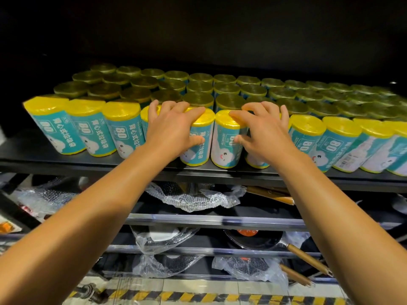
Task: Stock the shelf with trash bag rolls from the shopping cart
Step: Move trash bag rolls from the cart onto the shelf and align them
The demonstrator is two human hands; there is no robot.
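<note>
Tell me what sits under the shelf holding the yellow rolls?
Under the shelf are lower racks holding bubble wrap and dark pans with wooden handles, some wrapped in plastic. The arms and the shelf's edge hide much of what lies further back.

Lower racks: bubble-wrapped pans, wooden-handled pan at right. Floor: pale tiles, yellow-black hazard tape. Far recess above dark.
</note>
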